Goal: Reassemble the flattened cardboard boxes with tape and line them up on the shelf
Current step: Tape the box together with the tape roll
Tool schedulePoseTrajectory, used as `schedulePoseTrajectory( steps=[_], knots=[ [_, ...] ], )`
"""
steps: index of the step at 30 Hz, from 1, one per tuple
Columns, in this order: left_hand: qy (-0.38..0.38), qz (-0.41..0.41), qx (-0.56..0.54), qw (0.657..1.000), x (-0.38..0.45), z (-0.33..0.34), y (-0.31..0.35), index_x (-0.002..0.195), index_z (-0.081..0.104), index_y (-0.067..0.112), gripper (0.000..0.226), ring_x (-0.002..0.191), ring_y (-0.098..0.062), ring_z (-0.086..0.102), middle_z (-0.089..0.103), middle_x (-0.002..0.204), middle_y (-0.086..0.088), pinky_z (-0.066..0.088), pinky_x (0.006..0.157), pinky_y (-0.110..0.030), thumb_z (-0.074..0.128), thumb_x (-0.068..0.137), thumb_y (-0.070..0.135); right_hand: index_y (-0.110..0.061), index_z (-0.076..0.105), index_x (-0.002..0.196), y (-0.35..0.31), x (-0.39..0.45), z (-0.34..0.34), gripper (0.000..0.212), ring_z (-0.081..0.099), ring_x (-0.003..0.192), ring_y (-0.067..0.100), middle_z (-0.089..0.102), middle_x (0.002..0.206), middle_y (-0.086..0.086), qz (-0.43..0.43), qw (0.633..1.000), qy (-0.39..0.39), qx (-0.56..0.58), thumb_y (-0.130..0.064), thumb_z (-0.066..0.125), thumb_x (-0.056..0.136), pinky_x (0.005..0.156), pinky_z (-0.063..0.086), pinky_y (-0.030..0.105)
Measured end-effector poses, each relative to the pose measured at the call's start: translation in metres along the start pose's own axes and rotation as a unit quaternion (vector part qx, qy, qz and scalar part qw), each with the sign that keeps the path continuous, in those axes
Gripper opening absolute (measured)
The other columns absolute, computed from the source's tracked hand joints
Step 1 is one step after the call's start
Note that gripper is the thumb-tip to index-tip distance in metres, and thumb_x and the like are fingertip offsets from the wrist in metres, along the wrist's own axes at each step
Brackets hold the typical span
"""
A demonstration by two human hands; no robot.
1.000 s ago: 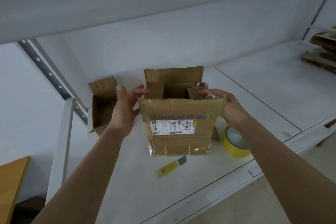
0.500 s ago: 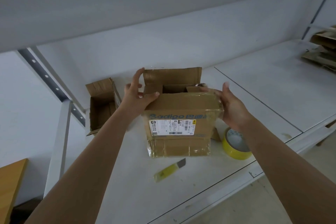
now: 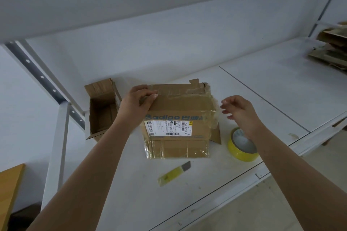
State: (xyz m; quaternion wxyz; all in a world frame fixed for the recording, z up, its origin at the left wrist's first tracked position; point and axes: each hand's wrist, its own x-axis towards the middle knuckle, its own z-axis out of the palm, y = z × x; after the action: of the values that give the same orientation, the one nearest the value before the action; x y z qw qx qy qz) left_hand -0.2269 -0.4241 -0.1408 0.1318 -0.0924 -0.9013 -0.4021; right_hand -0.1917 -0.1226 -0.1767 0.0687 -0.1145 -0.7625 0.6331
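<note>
A brown cardboard box point(image 3: 178, 125) with blue lettering and a white label stands on the white shelf point(image 3: 116, 174). Its top flaps are folded down flat. My left hand point(image 3: 138, 102) presses on the left end of the folded flaps. To the right of the box, my right hand point(image 3: 238, 111) hovers free with its fingers apart, above a yellow roll of tape point(image 3: 242, 146). A yellow utility knife point(image 3: 173, 173) lies on the shelf in front of the box. A second, smaller box point(image 3: 103, 107) stands open at the left.
Flattened cardboard point(image 3: 332, 47) is piled at the far right of the shelf. A grey perforated upright point(image 3: 45, 82) runs along the left end. A wooden surface point(image 3: 9, 182) shows at the lower left. The upper shelf hangs overhead.
The box's top flaps have gone from open to folded down. My left hand now presses on them, and my right hand has let go of the box and drawn back to the right.
</note>
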Motion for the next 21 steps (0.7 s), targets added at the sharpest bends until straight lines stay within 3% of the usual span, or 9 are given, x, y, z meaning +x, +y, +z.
schedulePoseTrajectory(
  steps=[2, 4, 7, 9, 11, 13, 15, 18, 21],
  knots=[
    [0.000, 0.003, 0.001, 1.000, 0.000, 0.002, -0.001, 0.112, 0.073, 0.026, 0.021, 0.109, -0.004, 0.050, 0.055, 0.131, 0.006, 0.033, 0.079, -0.005, 0.061, 0.095, 0.031, -0.009, 0.063, 0.084, 0.002, -0.001, -0.007, 0.012, 0.062, 0.075, 0.022, 0.068, 0.084, 0.009, 0.022, 0.996, -0.016, -0.081, -0.018, 0.064, 0.093, 0.065, 0.049, 0.023],
    [-0.003, -0.004, -0.001, 1.000, -0.002, 0.004, -0.003, 0.109, 0.072, 0.032, 0.019, 0.111, -0.004, 0.049, 0.053, 0.133, 0.009, 0.035, 0.082, -0.010, 0.064, 0.092, 0.034, -0.009, 0.064, 0.078, 0.003, -0.003, -0.015, 0.023, 0.061, 0.071, 0.020, 0.067, 0.077, 0.007, 0.049, 0.974, -0.076, -0.206, -0.029, 0.068, 0.090, 0.068, 0.051, 0.028],
    [0.000, -0.021, -0.008, 1.000, -0.004, 0.008, -0.004, 0.109, 0.070, 0.034, 0.021, 0.113, -0.003, 0.047, 0.050, 0.135, 0.013, 0.032, 0.075, 0.001, 0.066, 0.089, 0.041, -0.010, 0.069, 0.081, 0.006, -0.010, -0.025, 0.036, 0.058, 0.071, 0.011, 0.069, 0.083, 0.006, 0.060, 0.892, -0.175, -0.412, -0.045, 0.075, 0.081, 0.063, 0.045, 0.023],
    [0.002, -0.025, -0.012, 1.000, -0.005, 0.011, -0.005, 0.113, 0.069, 0.031, 0.025, 0.112, -0.004, 0.047, 0.048, 0.137, 0.015, 0.036, 0.067, 0.003, 0.065, 0.090, 0.041, -0.006, 0.071, 0.085, 0.006, -0.018, -0.032, 0.045, 0.057, 0.071, 0.011, 0.069, 0.085, 0.009, 0.065, 0.850, -0.220, -0.474, -0.050, 0.078, 0.076, 0.061, 0.042, 0.021],
    [0.001, -0.029, -0.026, 0.999, -0.005, 0.013, -0.006, 0.114, 0.069, 0.030, 0.026, 0.115, -0.009, 0.050, 0.048, 0.139, 0.013, 0.043, 0.079, -0.007, 0.064, 0.091, 0.042, 0.001, 0.069, 0.089, 0.006, -0.027, -0.037, 0.053, 0.053, 0.071, 0.014, 0.059, 0.078, 0.007, 0.077, 0.811, -0.262, -0.518, -0.050, 0.077, 0.076, 0.062, 0.039, 0.023],
    [-0.001, -0.037, -0.042, 0.998, -0.006, 0.013, -0.006, 0.115, 0.069, 0.029, 0.027, 0.119, -0.016, 0.052, 0.048, 0.141, 0.010, 0.050, 0.089, -0.025, 0.064, 0.091, 0.041, -0.002, 0.060, 0.079, 0.007, -0.035, -0.039, 0.046, 0.048, 0.071, 0.014, 0.050, 0.074, 0.001, 0.093, 0.789, -0.280, -0.539, -0.046, 0.076, 0.079, 0.061, 0.036, 0.023],
    [-0.002, -0.030, -0.026, 0.999, -0.007, 0.011, -0.003, 0.119, 0.068, 0.027, 0.029, 0.123, -0.019, 0.051, 0.048, 0.143, 0.006, 0.049, 0.094, -0.033, 0.061, 0.093, 0.040, -0.010, 0.053, 0.084, 0.013, -0.040, -0.040, 0.040, 0.051, 0.086, 0.018, 0.052, 0.087, 0.000, 0.119, 0.765, -0.282, -0.566, -0.043, 0.075, 0.081, 0.071, 0.041, 0.024],
    [-0.004, 0.007, 0.074, 0.997, -0.011, 0.005, 0.002, 0.125, 0.066, 0.023, 0.036, 0.133, -0.029, 0.042, 0.050, 0.143, -0.003, 0.040, 0.108, -0.049, 0.054, 0.097, 0.040, -0.012, 0.051, 0.123, 0.021, -0.047, -0.033, 0.045, 0.047, 0.124, 0.027, 0.051, 0.131, 0.005, 0.132, 0.688, -0.256, -0.666, -0.038, 0.067, 0.089, 0.096, 0.041, 0.031],
    [-0.015, 0.030, 0.133, 0.991, -0.013, 0.002, 0.008, 0.128, 0.063, 0.019, 0.036, 0.148, -0.033, 0.019, 0.040, 0.153, -0.010, 0.020, 0.118, -0.051, 0.049, 0.100, 0.037, -0.015, 0.053, 0.116, 0.026, -0.050, -0.033, 0.024, 0.050, 0.122, 0.029, 0.053, 0.135, 0.006, 0.089, 0.701, -0.212, -0.676, -0.023, 0.055, 0.093, 0.089, 0.043, 0.029]
  ],
)
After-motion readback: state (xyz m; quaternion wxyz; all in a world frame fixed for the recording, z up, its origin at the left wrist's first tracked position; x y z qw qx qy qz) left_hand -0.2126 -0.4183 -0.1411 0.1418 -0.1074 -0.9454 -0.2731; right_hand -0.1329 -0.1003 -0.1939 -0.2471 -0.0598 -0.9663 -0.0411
